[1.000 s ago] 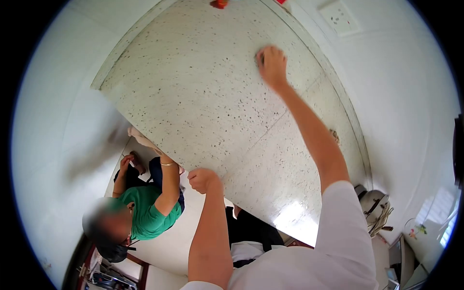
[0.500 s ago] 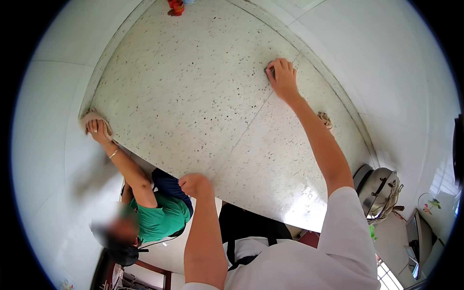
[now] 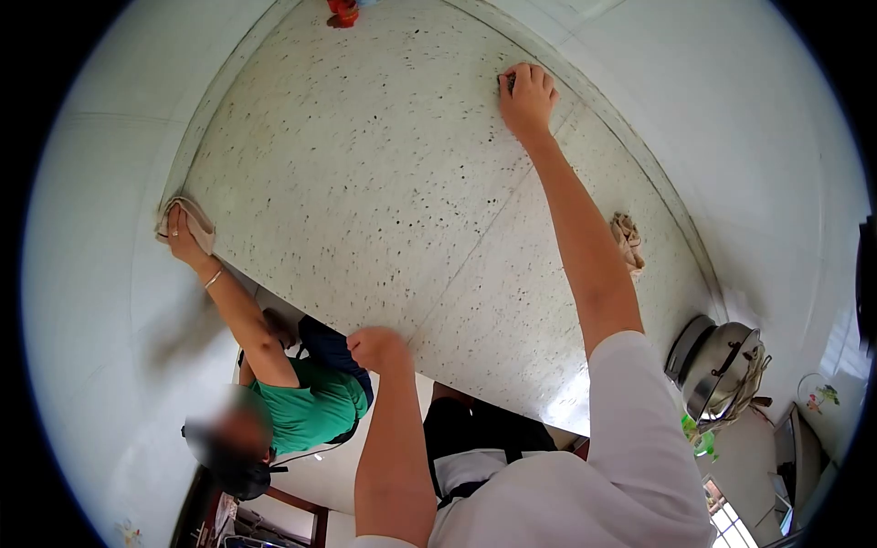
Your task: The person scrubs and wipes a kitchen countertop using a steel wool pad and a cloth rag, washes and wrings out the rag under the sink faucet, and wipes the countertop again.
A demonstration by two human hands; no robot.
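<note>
My right hand [image 3: 527, 99] is stretched far out over the pale speckled countertop [image 3: 365, 183], near its back edge. Its fingers are closed around a small dark scouring pad [image 3: 508, 83], mostly covered by the hand and pressed on the surface. Close to my body, my left hand [image 3: 376, 349] is curled into a fist at the counter's front edge; whether anything is inside cannot be seen. A crumpled beige cloth [image 3: 628, 243] lies on the counter to the right of my right forearm.
At the left corner, a person in a green shirt [image 3: 315, 402] presses a folded beige cloth [image 3: 198, 224] on the counter. Red items [image 3: 343, 13] stand at the far end. A metal pot [image 3: 726, 365] sits at the right. White walls [image 3: 731, 119] border the counter.
My right hand has slid farther away along the counter with the scouring pad. My left fist stays near the front edge. The other person's hand with the cloth has shifted slightly.
</note>
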